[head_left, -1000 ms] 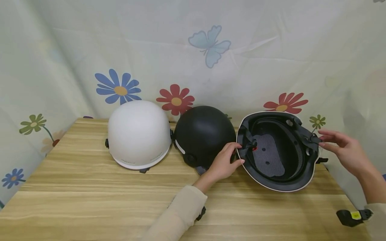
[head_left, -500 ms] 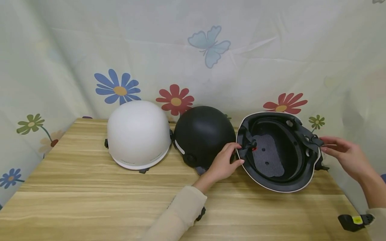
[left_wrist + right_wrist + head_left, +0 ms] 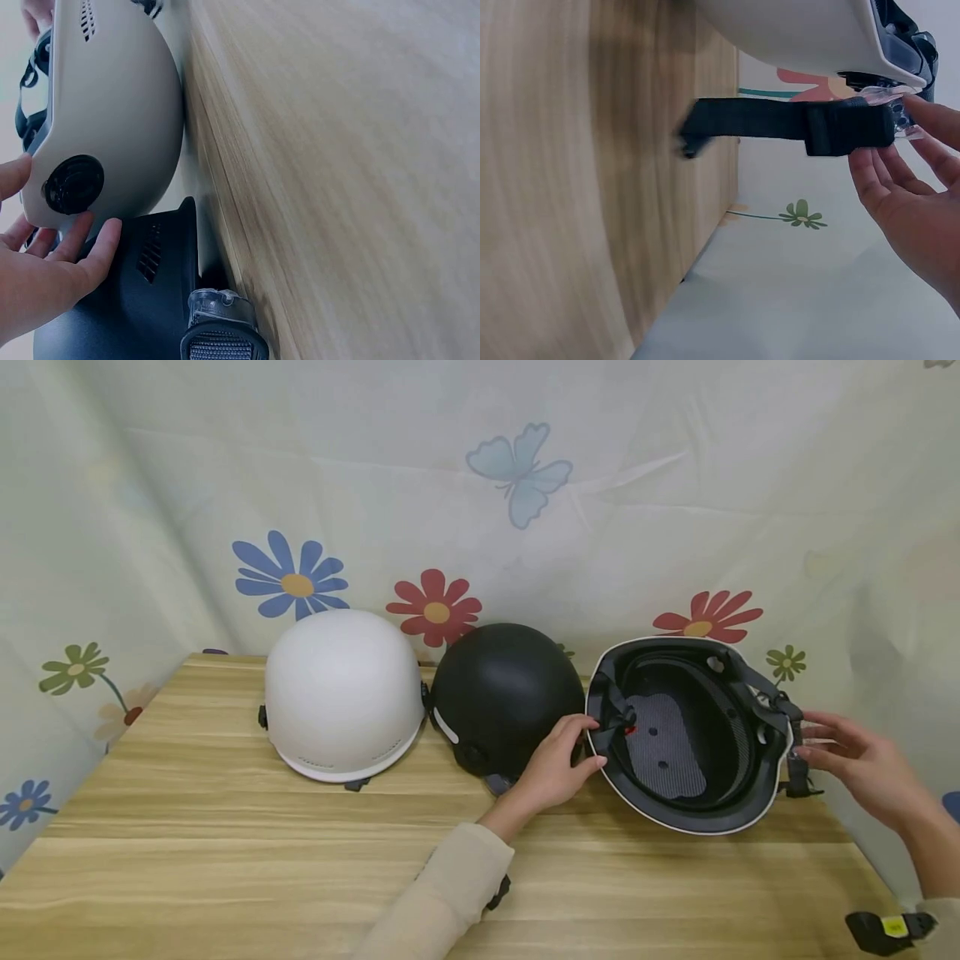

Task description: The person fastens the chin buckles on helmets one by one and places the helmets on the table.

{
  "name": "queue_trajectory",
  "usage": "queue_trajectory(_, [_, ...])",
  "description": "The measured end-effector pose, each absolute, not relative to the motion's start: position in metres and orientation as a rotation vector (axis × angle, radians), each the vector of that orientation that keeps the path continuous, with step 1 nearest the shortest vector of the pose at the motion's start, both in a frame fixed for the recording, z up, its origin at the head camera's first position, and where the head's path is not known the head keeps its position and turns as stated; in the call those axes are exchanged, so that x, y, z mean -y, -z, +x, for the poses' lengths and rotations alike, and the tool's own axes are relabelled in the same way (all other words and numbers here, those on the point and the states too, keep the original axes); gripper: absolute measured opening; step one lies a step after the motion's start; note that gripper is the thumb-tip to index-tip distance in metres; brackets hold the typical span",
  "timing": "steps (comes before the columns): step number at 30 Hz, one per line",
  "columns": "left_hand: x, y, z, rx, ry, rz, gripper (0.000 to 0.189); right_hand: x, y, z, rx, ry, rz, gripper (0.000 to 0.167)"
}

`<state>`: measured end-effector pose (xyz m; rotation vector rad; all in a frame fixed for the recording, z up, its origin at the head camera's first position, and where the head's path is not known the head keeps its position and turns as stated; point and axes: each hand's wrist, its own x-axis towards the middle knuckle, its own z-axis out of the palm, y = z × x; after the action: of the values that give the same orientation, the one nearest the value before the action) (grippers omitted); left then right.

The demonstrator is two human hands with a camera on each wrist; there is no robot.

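Observation:
An upturned helmet with a pale shell and black padded inside lies at the right of the table. My left hand grips its left rim, thumb at the edge and fingers on the outside by a round black cap. At the opposite rim my right hand pinches a black strap at a clear plastic clip; the strap's loose end hangs outside the shell. A black helmet stands dome up beside the left hand. Left of that is a white helmet, also dome up.
The wooden table ends at the right just under the right forearm. A flower-printed curtain hangs close behind the helmets. A small black device sits at the right wrist.
My right hand has moved slightly down along the right rim, and the strap's loose end now hangs lower. The left hand keeps its grip on the upturned helmet.

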<state>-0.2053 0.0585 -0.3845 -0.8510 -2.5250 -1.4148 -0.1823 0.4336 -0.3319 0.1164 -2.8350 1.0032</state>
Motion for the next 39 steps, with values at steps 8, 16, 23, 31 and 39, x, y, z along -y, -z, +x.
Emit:
queue_trajectory(8, [-0.059, 0.384, -0.205, 2.522, 1.426, -0.852, 0.042, -0.439, 0.339, -0.172, 2.859, -1.182, 0.181, 0.062])
queue_trajectory(16, [-0.059, 0.384, -0.205, 2.527, 1.417, -0.842, 0.043, -0.439, 0.339, -0.164, 2.807, -1.191, 0.161, 0.061])
queue_trajectory(23, [-0.060, 0.385, -0.205, 2.538, 1.418, -0.839, 0.044, -0.435, 0.324, -0.160, 2.785, -1.055, 0.055, 0.055])
queue_trajectory(31, [-0.060, 0.385, -0.204, 2.539, 1.426, -0.831, 0.043, -0.420, 0.308, -0.155, 2.668, -1.142, 0.205, 0.040])
queue_trajectory(39, [-0.061, 0.385, -0.204, 2.534, 1.417, -0.831, 0.043, -0.394, 0.306, -0.154, 2.698, -1.075, 0.280, 0.017])
